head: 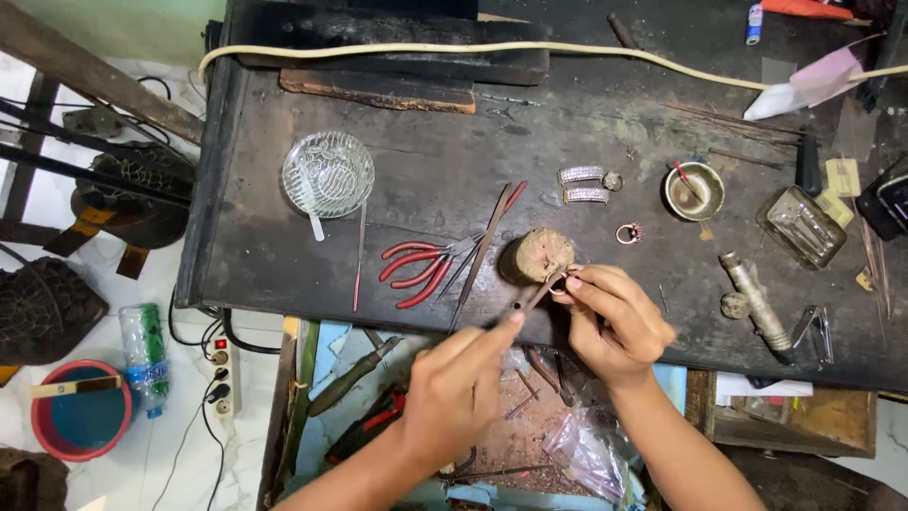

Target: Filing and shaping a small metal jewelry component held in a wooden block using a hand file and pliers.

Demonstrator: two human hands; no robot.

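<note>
1. Left hand, nearest the camera, grips a thin dark tool whose tip meets a small ring.
2. Right hand pinches that ring against a wooden peg on the dark tabletop.
3. Red-handled pliers lie just left of the peg.

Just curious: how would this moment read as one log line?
left hand: holds tool | right hand: pinches ring | tool tip at ring, beside wooden peg | pliers idle
</note>
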